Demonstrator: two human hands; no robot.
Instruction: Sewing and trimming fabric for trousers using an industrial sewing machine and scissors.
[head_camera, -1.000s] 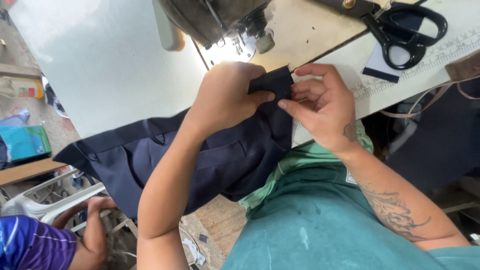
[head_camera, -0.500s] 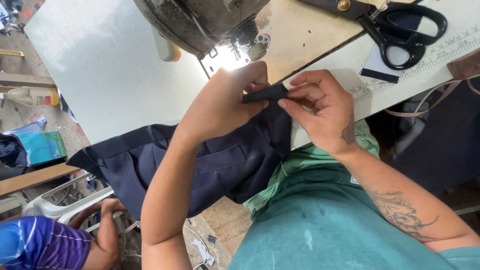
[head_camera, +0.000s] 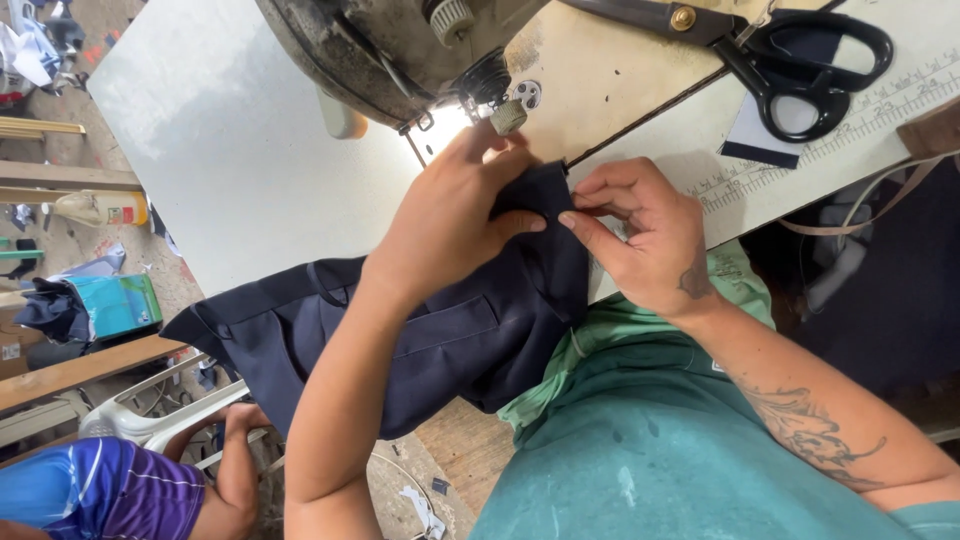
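The dark navy woven-cloth garment (head_camera: 440, 340) lay half on the pale worktop (head_camera: 230, 170) and half hanging off its near edge over the person's lap, its upper end drawn up just below the needle area of the worn grey metal sewing machine (head_camera: 400, 50). The left hand (head_camera: 450, 225) was closed over that upper end, fingers curled on top and thumb laid across the cloth, pressing it flat. The right hand (head_camera: 640, 235) met it from the other side, thumb and forefinger pinched together on the folded edge, the other fingers loosely bent.

The cloth looked soft and limp, light enough to shift with fingertips, yet layered and a little stiffer along seams and the stitched pocket line. It would likely sag and slide off the smooth worktop if let go, so the sound hold was at the folded edge, pinched close on both sides, with a flat palm keeping the layers aligned. Whether the edge already sat under the presser foot was hidden by the left hand's fingers.

Large black-handled steel scissors (head_camera: 800, 60) lay well apart at the far right, over a printed ruler strip (head_camera: 850, 120).
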